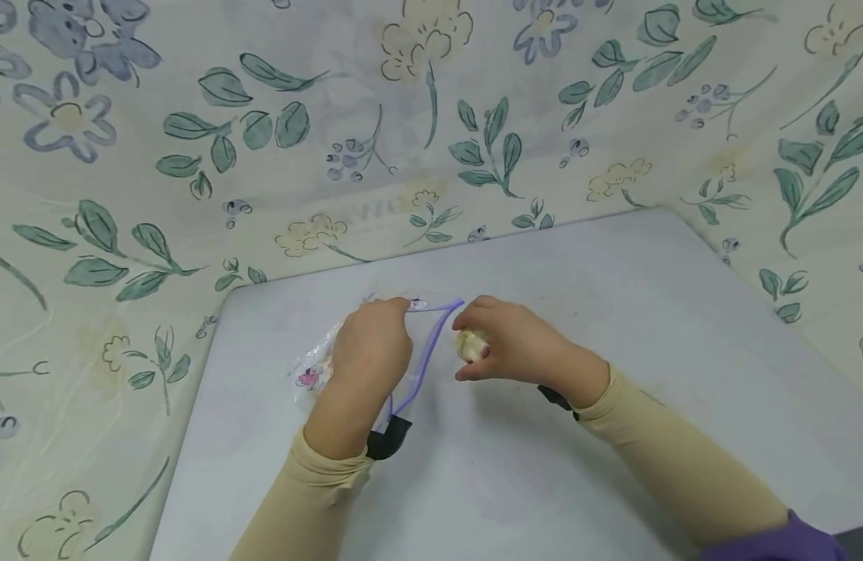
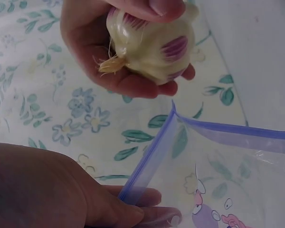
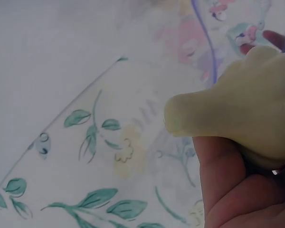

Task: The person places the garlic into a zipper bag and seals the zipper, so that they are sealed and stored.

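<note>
My right hand (image 1: pixel 522 343) grips a garlic bulb (image 1: pixel 471 346), with the fingers and thumb curled round its sides. Pale with purple streaks, the bulb (image 2: pixel 154 47) shows its stringy roots in the left wrist view. Its rounded stem end (image 3: pixel 190 114) sticks out past the fingers in the right wrist view. With the left hand (image 1: pixel 371 343) I pinch the rim of a clear zip bag (image 2: pixel 228 161) printed with small cartoon figures. The bag's purple zip edge (image 1: pixel 424 362) stands spread apart, its mouth facing the garlic. The bulb is just outside that mouth.
A white tabletop (image 1: pixel 613 273) lies under both hands. Cloth printed with flowers and leaves (image 1: pixel 403 132) rises behind the table's far edge and along its sides. Black straps (image 1: pixel 389 438) show at the wrists, beside beige sleeves (image 1: pixel 684 452).
</note>
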Motion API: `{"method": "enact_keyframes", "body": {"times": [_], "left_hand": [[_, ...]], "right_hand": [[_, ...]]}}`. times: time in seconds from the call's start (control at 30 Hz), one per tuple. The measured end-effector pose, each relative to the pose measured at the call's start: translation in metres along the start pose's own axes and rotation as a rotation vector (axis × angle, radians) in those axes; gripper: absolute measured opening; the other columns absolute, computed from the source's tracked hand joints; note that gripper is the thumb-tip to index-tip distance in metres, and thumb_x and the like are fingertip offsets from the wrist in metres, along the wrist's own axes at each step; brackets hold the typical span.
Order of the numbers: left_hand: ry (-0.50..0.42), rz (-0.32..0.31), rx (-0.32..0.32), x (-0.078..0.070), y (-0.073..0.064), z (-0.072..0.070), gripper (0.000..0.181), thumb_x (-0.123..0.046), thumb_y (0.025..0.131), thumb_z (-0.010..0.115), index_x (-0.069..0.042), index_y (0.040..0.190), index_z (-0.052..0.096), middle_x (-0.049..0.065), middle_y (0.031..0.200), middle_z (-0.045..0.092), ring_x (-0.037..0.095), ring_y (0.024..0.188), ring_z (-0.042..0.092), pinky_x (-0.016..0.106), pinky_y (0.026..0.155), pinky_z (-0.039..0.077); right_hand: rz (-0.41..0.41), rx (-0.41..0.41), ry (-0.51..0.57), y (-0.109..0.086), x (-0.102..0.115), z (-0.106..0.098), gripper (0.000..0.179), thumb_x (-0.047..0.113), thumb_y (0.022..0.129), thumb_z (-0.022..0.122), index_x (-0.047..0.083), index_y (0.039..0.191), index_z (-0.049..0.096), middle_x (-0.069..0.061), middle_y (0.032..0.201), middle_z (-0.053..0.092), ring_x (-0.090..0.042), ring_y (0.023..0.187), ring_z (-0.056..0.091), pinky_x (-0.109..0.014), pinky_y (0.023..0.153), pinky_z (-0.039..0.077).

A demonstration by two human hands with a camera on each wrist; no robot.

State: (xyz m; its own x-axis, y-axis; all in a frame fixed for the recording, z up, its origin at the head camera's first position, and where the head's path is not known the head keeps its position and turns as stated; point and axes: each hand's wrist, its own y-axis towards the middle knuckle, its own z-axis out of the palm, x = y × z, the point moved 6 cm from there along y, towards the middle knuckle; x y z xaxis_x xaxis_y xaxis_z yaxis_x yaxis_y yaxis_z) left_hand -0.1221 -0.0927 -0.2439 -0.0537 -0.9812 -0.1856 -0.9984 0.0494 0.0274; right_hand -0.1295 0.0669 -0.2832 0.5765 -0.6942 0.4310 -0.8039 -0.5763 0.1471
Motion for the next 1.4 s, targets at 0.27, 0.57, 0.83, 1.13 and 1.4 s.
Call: {"method": "enact_keyframes", "body": {"times": [0.27,0.57,0.83,1.13,1.4], "left_hand": [[0.009,0.018,-0.016,-0.001,0.0,-0.001,0.041,-0.003,0.085,0.051,-0.014,0.124,0.062,0.012,0.115,0.067,0.034,0.101,0.064,0.049,0.08,0.054],[0.02,0.039,-0.037,-0.002,0.001,-0.003,0.04,-0.002,0.085,0.051,-0.012,0.122,0.063,0.011,0.113,0.068,0.033,0.102,0.064,0.047,0.082,0.054],[0.037,0.055,-0.047,-0.003,0.001,-0.004,0.038,-0.002,0.083,0.057,-0.011,0.119,0.064,0.011,0.11,0.069,0.033,0.1,0.065,0.046,0.082,0.054],[0.032,0.03,-0.034,-0.002,0.002,-0.003,0.029,-0.005,0.082,0.061,-0.012,0.11,0.067,0.012,0.1,0.07,0.033,0.092,0.065,0.046,0.074,0.054],[0.016,0.037,-0.043,-0.002,0.002,-0.003,0.026,-0.004,0.082,0.061,-0.011,0.106,0.068,0.012,0.097,0.07,0.032,0.089,0.065,0.044,0.071,0.054]], "right_hand": [[-0.113,-0.019,0.019,0.007,0.024,0.002,0.058,0.044,0.065,0.084,0.018,0.112,0.063,0.01,0.109,0.057,-0.004,0.083,0.052,-0.018,0.068,0.048],[-0.172,-0.024,0.01,0.015,0.033,0.007,0.056,0.043,0.066,0.083,0.018,0.112,0.063,0.008,0.108,0.058,-0.005,0.089,0.053,-0.02,0.074,0.049],[-0.209,-0.038,0.004,0.023,0.038,0.014,0.053,0.041,0.067,0.082,0.018,0.111,0.063,0.009,0.108,0.058,-0.003,0.087,0.053,-0.019,0.074,0.048],[-0.221,-0.027,-0.004,0.037,0.044,0.031,0.048,0.041,0.068,0.082,0.016,0.103,0.06,0.009,0.096,0.053,-0.004,0.08,0.048,-0.016,0.066,0.044],[-0.181,0.024,0.122,0.046,0.046,0.049,0.062,0.037,0.071,0.081,0.017,0.122,0.054,0.009,0.104,0.054,-0.006,0.083,0.052,-0.017,0.071,0.048]]}}
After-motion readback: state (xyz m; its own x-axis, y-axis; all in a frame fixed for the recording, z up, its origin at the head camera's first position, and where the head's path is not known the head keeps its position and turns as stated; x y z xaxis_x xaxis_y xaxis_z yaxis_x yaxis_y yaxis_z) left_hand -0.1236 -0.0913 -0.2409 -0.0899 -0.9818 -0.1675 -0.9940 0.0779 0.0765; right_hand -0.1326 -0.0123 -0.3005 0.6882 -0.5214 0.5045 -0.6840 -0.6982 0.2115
